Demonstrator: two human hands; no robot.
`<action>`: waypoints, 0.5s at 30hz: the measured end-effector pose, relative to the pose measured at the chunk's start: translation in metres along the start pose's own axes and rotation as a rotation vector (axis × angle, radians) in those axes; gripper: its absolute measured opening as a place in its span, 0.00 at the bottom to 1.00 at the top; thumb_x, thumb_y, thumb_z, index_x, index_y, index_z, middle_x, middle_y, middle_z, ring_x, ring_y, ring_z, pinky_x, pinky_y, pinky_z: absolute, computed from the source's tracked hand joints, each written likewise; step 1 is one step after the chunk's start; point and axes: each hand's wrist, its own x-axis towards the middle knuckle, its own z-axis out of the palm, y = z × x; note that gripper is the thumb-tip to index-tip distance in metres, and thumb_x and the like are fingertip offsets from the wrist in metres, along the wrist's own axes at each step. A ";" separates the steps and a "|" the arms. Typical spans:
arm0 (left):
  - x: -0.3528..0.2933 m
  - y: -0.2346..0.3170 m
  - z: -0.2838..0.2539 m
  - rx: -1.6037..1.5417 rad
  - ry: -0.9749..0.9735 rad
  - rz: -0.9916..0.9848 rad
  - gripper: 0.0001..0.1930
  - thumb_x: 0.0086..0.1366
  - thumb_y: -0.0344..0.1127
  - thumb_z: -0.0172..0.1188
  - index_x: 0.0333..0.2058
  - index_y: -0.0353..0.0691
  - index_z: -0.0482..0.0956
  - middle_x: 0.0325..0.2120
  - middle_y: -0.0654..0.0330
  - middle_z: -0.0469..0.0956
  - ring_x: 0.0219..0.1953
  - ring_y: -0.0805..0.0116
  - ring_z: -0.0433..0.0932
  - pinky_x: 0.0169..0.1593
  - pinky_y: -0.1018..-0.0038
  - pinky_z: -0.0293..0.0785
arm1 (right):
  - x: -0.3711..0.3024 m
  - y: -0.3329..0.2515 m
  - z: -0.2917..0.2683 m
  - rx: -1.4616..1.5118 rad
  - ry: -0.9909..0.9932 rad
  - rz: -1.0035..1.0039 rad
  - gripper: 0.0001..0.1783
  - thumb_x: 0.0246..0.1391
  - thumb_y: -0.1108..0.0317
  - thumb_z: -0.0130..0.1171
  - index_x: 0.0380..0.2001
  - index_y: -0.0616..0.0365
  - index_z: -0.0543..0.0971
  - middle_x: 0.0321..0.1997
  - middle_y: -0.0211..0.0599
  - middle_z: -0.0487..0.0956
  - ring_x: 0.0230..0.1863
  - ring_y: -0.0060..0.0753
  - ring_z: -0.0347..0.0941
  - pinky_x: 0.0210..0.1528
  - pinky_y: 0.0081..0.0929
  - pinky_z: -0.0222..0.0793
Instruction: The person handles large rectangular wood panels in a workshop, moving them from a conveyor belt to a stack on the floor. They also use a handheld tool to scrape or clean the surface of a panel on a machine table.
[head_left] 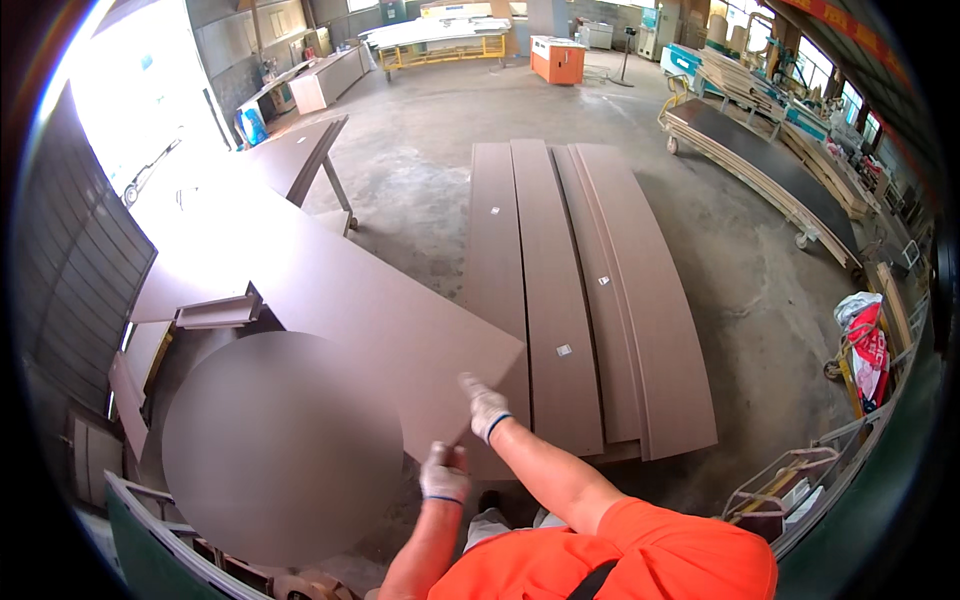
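At the near end of the long brown panel (pixel 390 320): the gloved left hand (pixel 445 474) has its fingers closed on a corner; the right hand (pixel 488 408) lies on the end edge, but I cannot tell how tightly its fingers clamp.
Panel position: slanting from the washed-out left to the person's front, its free corner overlapping the stacked boards (pixel 563 260) in view; contact unclear.
Slip risk: smooth gloves losing the thin edge could let this end drop.
Scrape risk: a sideways swing could drag the corner over those boards.
Stickers (pixel 563 350): small, white, unreadable.
Red-and-white bag (pixel 868 352): large printed lettering, partly folded.
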 end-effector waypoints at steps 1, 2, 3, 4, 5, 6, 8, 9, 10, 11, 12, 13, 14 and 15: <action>-0.009 -0.022 -0.018 -0.008 0.005 -0.043 0.06 0.68 0.30 0.66 0.31 0.44 0.80 0.29 0.65 0.80 0.31 0.65 0.81 0.40 0.63 0.85 | -0.008 -0.013 -0.013 -0.018 -0.012 0.035 0.32 0.56 0.51 0.74 0.54 0.66 0.82 0.55 0.39 0.82 0.56 0.35 0.76 0.62 0.38 0.74; -0.010 -0.044 -0.047 0.048 -0.115 -0.155 0.04 0.69 0.31 0.66 0.34 0.43 0.80 0.30 0.65 0.80 0.33 0.65 0.82 0.41 0.63 0.84 | -0.022 -0.026 -0.037 -0.011 0.003 0.036 0.29 0.55 0.55 0.74 0.53 0.66 0.82 0.54 0.39 0.82 0.54 0.36 0.77 0.61 0.38 0.74; -0.010 -0.072 -0.068 0.135 -0.268 -0.273 0.03 0.69 0.32 0.66 0.36 0.43 0.81 0.31 0.65 0.80 0.35 0.66 0.82 0.42 0.63 0.83 | -0.031 -0.043 -0.068 0.010 0.024 0.007 0.27 0.54 0.58 0.75 0.51 0.66 0.83 0.53 0.39 0.82 0.53 0.36 0.77 0.61 0.38 0.75; -0.046 -0.087 -0.040 0.376 -0.244 -0.311 0.09 0.71 0.36 0.65 0.46 0.41 0.81 0.39 0.61 0.83 0.40 0.60 0.82 0.51 0.59 0.80 | -0.036 -0.066 -0.111 0.041 0.062 -0.037 0.25 0.54 0.62 0.75 0.50 0.66 0.83 0.52 0.39 0.83 0.52 0.36 0.78 0.60 0.38 0.75; -0.045 -0.092 -0.026 0.446 -0.291 -0.387 0.12 0.71 0.37 0.64 0.50 0.41 0.80 0.42 0.58 0.83 0.44 0.60 0.83 0.53 0.59 0.80 | -0.040 -0.089 -0.148 0.067 0.097 -0.080 0.22 0.53 0.65 0.76 0.48 0.66 0.84 0.51 0.39 0.83 0.51 0.36 0.78 0.59 0.38 0.75; -0.054 -0.098 -0.020 0.523 -0.328 -0.479 0.15 0.72 0.38 0.63 0.53 0.40 0.79 0.45 0.56 0.84 0.47 0.59 0.83 0.55 0.58 0.80 | -0.054 -0.109 -0.185 0.080 0.133 -0.105 0.20 0.52 0.69 0.76 0.47 0.66 0.84 0.50 0.39 0.83 0.50 0.36 0.79 0.58 0.38 0.75; -0.028 -0.096 -0.013 0.340 -0.453 -0.436 0.19 0.72 0.38 0.63 0.57 0.38 0.77 0.49 0.55 0.84 0.51 0.58 0.83 0.58 0.56 0.79 | -0.076 -0.144 -0.255 0.066 0.186 -0.100 0.19 0.51 0.72 0.76 0.47 0.67 0.84 0.50 0.39 0.83 0.49 0.37 0.79 0.58 0.39 0.75; 0.015 -0.090 -0.014 0.349 -0.409 -0.359 0.15 0.72 0.39 0.64 0.52 0.41 0.80 0.45 0.58 0.84 0.47 0.61 0.84 0.54 0.59 0.80 | -0.086 -0.160 -0.290 0.018 0.227 -0.138 0.20 0.51 0.73 0.76 0.47 0.66 0.85 0.50 0.38 0.83 0.50 0.37 0.79 0.58 0.39 0.75; 0.031 -0.082 -0.003 0.331 -0.331 -0.293 0.13 0.71 0.41 0.65 0.49 0.42 0.81 0.43 0.60 0.85 0.45 0.62 0.84 0.51 0.60 0.81 | -0.094 -0.170 -0.332 -0.027 0.279 -0.179 0.20 0.51 0.73 0.76 0.47 0.66 0.85 0.50 0.38 0.83 0.51 0.38 0.78 0.59 0.39 0.75; 0.045 -0.074 0.010 0.317 -0.256 -0.229 0.12 0.70 0.42 0.67 0.46 0.44 0.83 0.41 0.62 0.85 0.42 0.63 0.84 0.49 0.62 0.82 | -0.100 -0.177 -0.392 -0.054 0.288 -0.197 0.19 0.53 0.73 0.75 0.48 0.66 0.84 0.51 0.40 0.83 0.51 0.41 0.80 0.58 0.42 0.76; 0.045 -0.068 0.039 0.281 -0.146 -0.173 0.13 0.69 0.44 0.68 0.45 0.43 0.84 0.41 0.63 0.86 0.42 0.63 0.84 0.49 0.61 0.82 | -0.116 -0.188 -0.439 -0.067 0.325 -0.235 0.19 0.53 0.72 0.74 0.48 0.66 0.84 0.50 0.41 0.84 0.51 0.42 0.80 0.58 0.43 0.77; 0.050 -0.061 0.050 0.276 -0.118 -0.125 0.13 0.69 0.45 0.68 0.44 0.43 0.84 0.41 0.62 0.86 0.42 0.62 0.84 0.49 0.59 0.81 | -0.135 -0.200 -0.482 -0.079 0.356 -0.272 0.19 0.54 0.71 0.73 0.48 0.67 0.84 0.50 0.41 0.84 0.50 0.43 0.81 0.58 0.43 0.77; 0.060 -0.044 0.055 0.273 -0.085 -0.063 0.13 0.69 0.45 0.68 0.43 0.42 0.85 0.41 0.62 0.86 0.42 0.61 0.84 0.50 0.58 0.81 | -0.164 -0.216 -0.512 -0.077 0.392 -0.323 0.19 0.53 0.71 0.74 0.48 0.66 0.84 0.49 0.40 0.84 0.50 0.42 0.80 0.58 0.42 0.77; 0.075 -0.024 0.055 0.281 -0.062 -0.049 0.12 0.70 0.44 0.67 0.42 0.42 0.85 0.42 0.61 0.86 0.42 0.61 0.84 0.50 0.56 0.81 | -0.189 -0.234 -0.545 -0.143 0.437 -0.325 0.19 0.53 0.72 0.73 0.48 0.67 0.84 0.51 0.39 0.83 0.51 0.40 0.79 0.60 0.40 0.74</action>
